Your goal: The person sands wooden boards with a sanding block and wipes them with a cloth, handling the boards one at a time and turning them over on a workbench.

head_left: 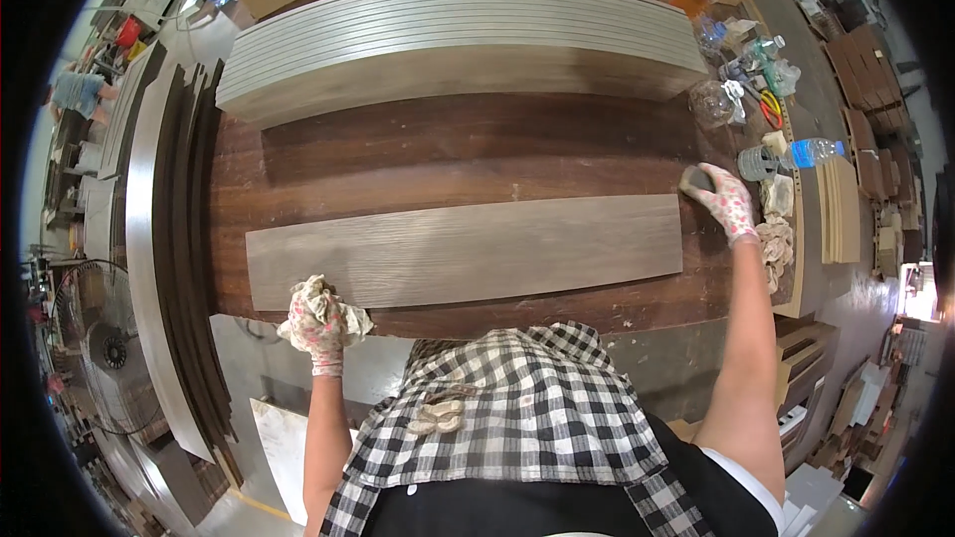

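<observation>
A single grey-brown wood-grain plank (477, 251) lies flat across the brown worktable (468, 154) in front of me. At its near left corner, my left hand (316, 333), in a floral glove, is closed around a crumpled, stained off-white rag (354, 322). My right hand (728, 204), gloved alike, is beyond the plank's right end. Its fingers grip a small dark grey-brown block (694, 181), possibly a sponge; the exact kind cannot be made out. Along the table's far side sits a long stack of similar planks (477, 70), their grooved edges facing up.
Beside the right hand are a blue-labelled water bottle (814, 152), crumpled rags (776, 244), yellow-and-red-handled scissors (770, 107) and several other bottles. Long boards (149, 199) stand along the left. A floor fan (111, 348) is at lower left; another person (82, 94) is far left.
</observation>
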The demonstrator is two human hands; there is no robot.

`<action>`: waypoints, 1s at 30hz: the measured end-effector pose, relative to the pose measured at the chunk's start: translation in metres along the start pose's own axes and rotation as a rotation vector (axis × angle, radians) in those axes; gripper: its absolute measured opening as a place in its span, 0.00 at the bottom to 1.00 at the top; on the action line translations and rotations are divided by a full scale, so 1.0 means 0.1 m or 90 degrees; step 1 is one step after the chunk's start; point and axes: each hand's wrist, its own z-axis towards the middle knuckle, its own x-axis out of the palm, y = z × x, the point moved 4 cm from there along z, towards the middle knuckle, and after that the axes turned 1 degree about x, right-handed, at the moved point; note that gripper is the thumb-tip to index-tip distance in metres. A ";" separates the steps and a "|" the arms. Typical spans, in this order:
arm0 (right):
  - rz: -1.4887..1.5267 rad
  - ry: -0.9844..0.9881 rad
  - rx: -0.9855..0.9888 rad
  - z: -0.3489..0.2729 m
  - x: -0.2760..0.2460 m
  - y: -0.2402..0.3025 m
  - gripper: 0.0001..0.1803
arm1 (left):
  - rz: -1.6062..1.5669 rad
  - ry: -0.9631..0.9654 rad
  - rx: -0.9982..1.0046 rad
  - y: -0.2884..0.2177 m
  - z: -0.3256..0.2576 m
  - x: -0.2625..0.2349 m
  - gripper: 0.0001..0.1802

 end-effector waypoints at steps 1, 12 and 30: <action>-0.124 -0.009 0.041 -0.01 -0.06 -0.11 0.26 | 0.005 -0.012 0.011 0.02 0.01 0.01 0.11; 0.457 -0.001 -0.330 -0.42 0.38 3.00 0.25 | -0.072 0.020 -0.175 0.05 -0.16 0.00 0.19; -0.040 0.027 -0.802 -1.23 0.68 6.43 0.25 | -0.316 0.449 -0.057 -0.35 -0.34 0.54 0.33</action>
